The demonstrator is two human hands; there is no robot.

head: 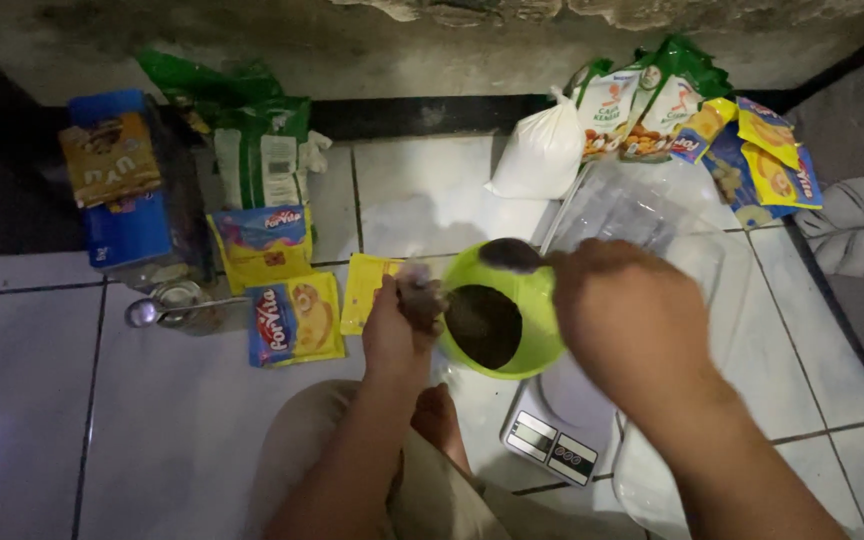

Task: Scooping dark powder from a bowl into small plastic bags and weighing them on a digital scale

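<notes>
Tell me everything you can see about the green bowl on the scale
The green bowl is round, bright lime and looks like plastic. It sits upright on a small white digital kitchen scale on the tiled floor, and holds a dark brown powder heaped at its bottom. A spoon loaded with the same dark stuff is over its far rim, held by the right hand. The left hand is at the bowl's left edge; whether it touches the rim is unclear.

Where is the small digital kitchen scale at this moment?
In the head view, the white digital kitchen scale lies on the tiled floor right of centre, directly under the round green plastic bowl, beside the person's foot.
</notes>
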